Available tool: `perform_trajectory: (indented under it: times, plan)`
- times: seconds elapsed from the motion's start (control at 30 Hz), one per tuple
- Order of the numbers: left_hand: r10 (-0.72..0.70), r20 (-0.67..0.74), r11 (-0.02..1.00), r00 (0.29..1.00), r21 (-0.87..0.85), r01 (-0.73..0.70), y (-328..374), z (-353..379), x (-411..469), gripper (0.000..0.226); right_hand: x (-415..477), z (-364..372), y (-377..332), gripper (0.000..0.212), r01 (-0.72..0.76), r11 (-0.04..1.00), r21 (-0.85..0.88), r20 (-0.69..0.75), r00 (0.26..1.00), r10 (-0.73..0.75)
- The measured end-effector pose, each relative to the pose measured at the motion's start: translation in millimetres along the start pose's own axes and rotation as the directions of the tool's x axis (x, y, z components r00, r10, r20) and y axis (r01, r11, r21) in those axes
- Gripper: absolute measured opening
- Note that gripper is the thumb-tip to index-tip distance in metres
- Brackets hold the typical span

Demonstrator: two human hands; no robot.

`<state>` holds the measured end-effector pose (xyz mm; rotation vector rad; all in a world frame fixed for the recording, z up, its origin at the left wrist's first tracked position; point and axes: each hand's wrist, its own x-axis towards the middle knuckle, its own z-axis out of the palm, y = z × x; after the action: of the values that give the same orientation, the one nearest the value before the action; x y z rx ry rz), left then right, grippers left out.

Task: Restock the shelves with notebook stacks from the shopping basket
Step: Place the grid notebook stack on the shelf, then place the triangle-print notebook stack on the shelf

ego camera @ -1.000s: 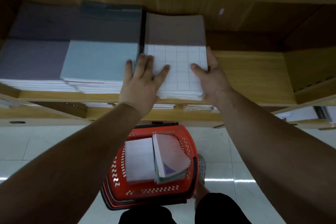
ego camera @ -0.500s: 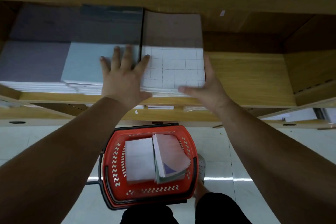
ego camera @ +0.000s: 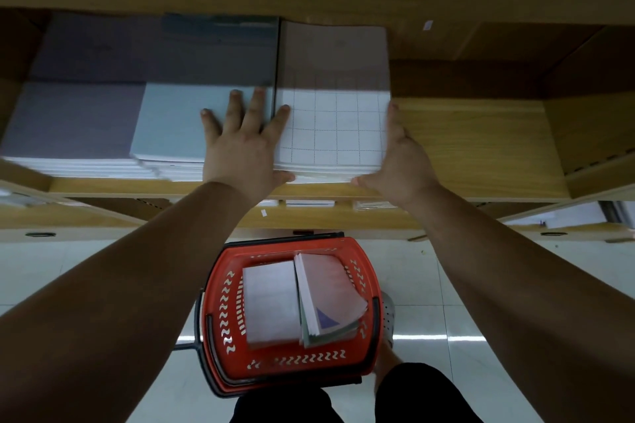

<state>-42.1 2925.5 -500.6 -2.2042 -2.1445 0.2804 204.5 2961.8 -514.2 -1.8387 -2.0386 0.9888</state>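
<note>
Wooden shelf [ego camera: 481,148] boards run across the top of your view, and the notebook stack with the white squared cover [ego camera: 335,127] lies flat on this shelf, its far half in shadow under the board above. Your hands are apart, one at each side of that stack. Your left hand [ego camera: 240,144] lies flat with its fingers straight and spread, mostly on the pale blue stack [ego camera: 171,127] just beside the squared one; its forefinger reaches onto the squared cover's left edge and its thumb touches the stack's front left corner. Your right hand [ego camera: 403,161] stands against the stack's right side, fingers straight along that edge and the thumb at the front right corner. Neither hand curls round anything. The blue stack and the squared stack sit side by side with only a thin dark gap between them, and a lilac stack [ego camera: 72,120] lies to the left of the blue one, touching it. To the right of the squared stack the shelf board shows bare wood. Below, between your forearms, the red shopping basket [ego camera: 275,247] stands on the white tiled floor [ego camera: 481,302] in front of the lower shelf [ego camera: 309,216]. It holds more notebooks: a flat pile with a pale cover [ego camera: 271,302] on the left, and on the right a tilted pile [ego camera: 330,299] leaning against the basket's wall, with a reddish cover and a dark blue triangle showing.
</note>
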Motion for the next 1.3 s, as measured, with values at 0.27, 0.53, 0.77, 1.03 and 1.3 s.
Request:
perform_trajectory:
  times: [0.27,0.53,0.77,1.03,1.3]
  plan:
    - [-0.001,-0.01,0.99,1.0,-0.139,-0.001,-12.5,-5.1,-5.9,0.09,4.8,2.4,-15.1,0.126,0.129,0.969,-0.209,0.042,0.992,-0.123]
    - [-0.017,0.074,0.992,0.997,-0.125,0.026,-9.0,-11.5,-3.8,0.085,13.0,-6.0,-22.7,0.124,0.139,0.96,-0.242,0.107,0.987,-0.116]
    - [-0.015,0.036,0.964,0.999,-0.265,0.024,0.0,-22.5,-41.3,0.078,-32.0,3.3,-45.5,0.125,0.0,0.895,-0.447,-0.021,1.0,-0.01]
    - [0.039,-0.056,0.881,0.998,-0.47,-0.061,-20.5,27.4,-153.0,0.055,-148.4,75.8,-19.3,0.093,-0.1,0.97,-0.22,-0.214,0.975,0.053]
    - [-0.053,0.473,0.846,0.88,-0.447,0.291,-8.0,85.7,-209.2,0.062,-183.2,141.0,25.0,0.083,-0.142,0.958,-0.251,0.183,0.964,0.191]
